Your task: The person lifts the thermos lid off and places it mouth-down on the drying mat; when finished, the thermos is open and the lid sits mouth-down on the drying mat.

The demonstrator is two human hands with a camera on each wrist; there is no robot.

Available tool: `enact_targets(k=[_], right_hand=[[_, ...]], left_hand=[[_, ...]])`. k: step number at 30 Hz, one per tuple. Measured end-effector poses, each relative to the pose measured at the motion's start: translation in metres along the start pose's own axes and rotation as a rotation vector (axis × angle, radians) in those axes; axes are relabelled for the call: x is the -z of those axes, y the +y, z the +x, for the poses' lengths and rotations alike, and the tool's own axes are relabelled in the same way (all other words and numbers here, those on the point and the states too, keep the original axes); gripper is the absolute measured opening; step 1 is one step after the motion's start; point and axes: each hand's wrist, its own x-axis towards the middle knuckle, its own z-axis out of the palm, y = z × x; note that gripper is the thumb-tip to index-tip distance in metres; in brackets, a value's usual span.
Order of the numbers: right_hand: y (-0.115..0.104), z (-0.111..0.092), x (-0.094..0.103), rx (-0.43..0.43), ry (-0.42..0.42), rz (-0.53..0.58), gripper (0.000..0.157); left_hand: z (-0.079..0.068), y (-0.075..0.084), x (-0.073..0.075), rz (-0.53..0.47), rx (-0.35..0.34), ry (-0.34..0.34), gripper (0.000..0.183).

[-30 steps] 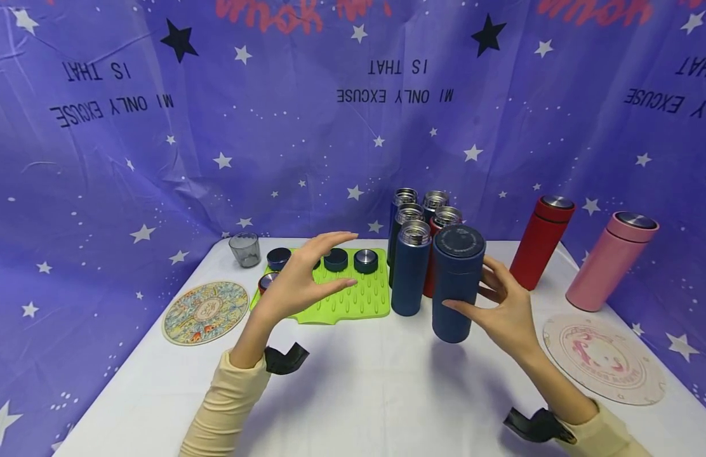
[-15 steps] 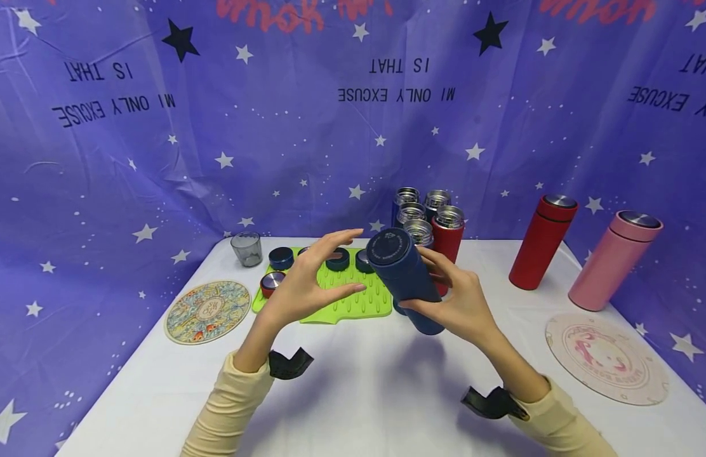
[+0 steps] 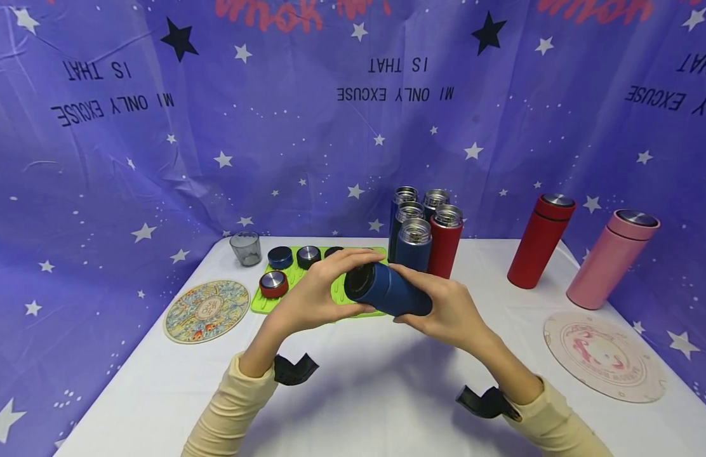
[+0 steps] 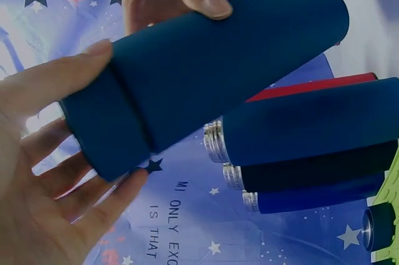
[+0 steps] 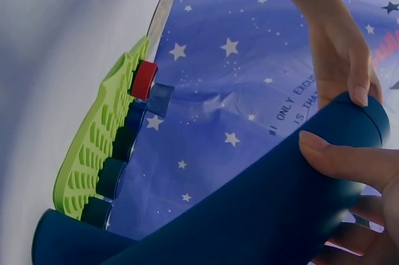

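Note:
A dark blue thermos (image 3: 404, 294) is held up off the table, lying tilted with its lid end to the left. My left hand (image 3: 319, 292) grips the lid (image 4: 106, 125), thumb on one side and fingers on the other. Around the thermos body my right hand (image 3: 450, 311) is wrapped, its thumb (image 5: 318, 146) lying along the body. A thin seam between lid and body shows in the left wrist view. Just behind, several uncapped thermoses stand upright, among them a blue one (image 3: 414, 247) and a red one (image 3: 446, 244).
A green mat (image 3: 261, 304) at centre left carries several lids, one of them red (image 3: 273, 284). Nearby are a grey glass (image 3: 246, 248) and a patterned round mat (image 3: 207, 311). At right stand a capped red thermos (image 3: 541, 241), a pink one (image 3: 612, 260) and a pink round mat (image 3: 604, 355).
My right hand has brought the blue thermos leftward and tipped it from upright toward my left hand. The left hand, earlier apart from it, now grips the lid.

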Motion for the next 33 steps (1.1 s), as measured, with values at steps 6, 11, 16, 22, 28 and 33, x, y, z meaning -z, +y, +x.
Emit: enact_targets(k=[6, 11, 16, 22, 28, 33], right_hand=[[0.003, 0.0, 0.001, -0.007, -0.046, -0.01, 0.088], [0.009, 0.001, 0.004, -0.043, -0.1, 0.127, 0.085], [0.016, 0.003, 0.005, -0.094, -0.146, 0.293, 0.08], [0.016, 0.002, 0.004, -0.07, -0.108, 0.286, 0.079], [0.011, 0.001, 0.002, -0.008, -0.022, 0.11, 0.084], [0.012, 0.001, 0.001, 0.008, 0.004, -0.006, 0.085]], left_hand=[[-0.001, 0.0, 0.0, -0.032, -0.009, 0.029, 0.065], [-0.001, -0.002, -0.001, -0.065, -0.017, 0.071, 0.065], [0.0, -0.004, -0.003, -0.095, -0.026, 0.089, 0.064], [0.0, -0.004, -0.003, -0.09, -0.007, 0.107, 0.063], [0.0, -0.006, -0.007, -0.046, 0.148, 0.161, 0.06], [0.0, -0.009, -0.01, -0.045, 0.282, 0.124, 0.06]])
